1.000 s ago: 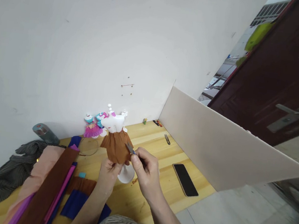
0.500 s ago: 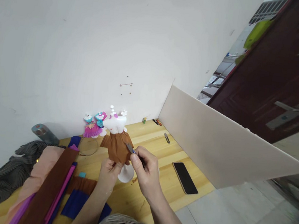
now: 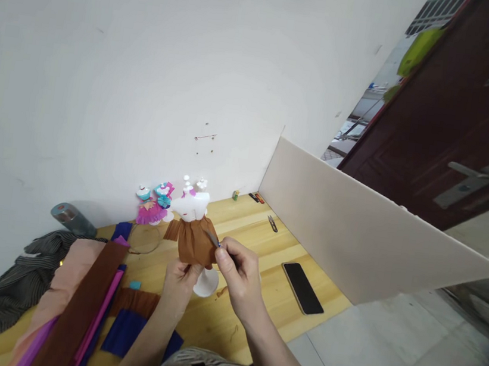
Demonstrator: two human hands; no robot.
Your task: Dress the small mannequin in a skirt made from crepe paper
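Observation:
A small white dress-form mannequin (image 3: pixel 192 203) wears a gathered brown skirt (image 3: pixel 196 242), perhaps of crepe paper. My left hand (image 3: pixel 180 279) is closed on the skirt's lower edge, beside the mannequin's round white base (image 3: pixel 206 283). In my closed right hand (image 3: pixel 237 272) is a slim pair of scissors (image 3: pixel 213 239); their grey pointed blade lies against the skirt's right side, while the handles are mostly hidden in my fingers. A brown strip (image 3: pixel 172 230) sticks out at the skirt's left.
Two dressed mannequins (image 3: pixel 150 212) stand by the wall. Thread snips (image 3: pixel 272 223) and a phone (image 3: pixel 303 288) lie to the right, before a white partition (image 3: pixel 356 222). Brown sheets (image 3: pixel 78 311), blue pieces (image 3: pixel 121 333) and a striped cloth (image 3: pixel 25 274) are on the left.
The mannequin and skirt have shifted slightly right and look a little more upright. The scissors' blade has turned slightly and appears narrower. Both hands keep their grip.

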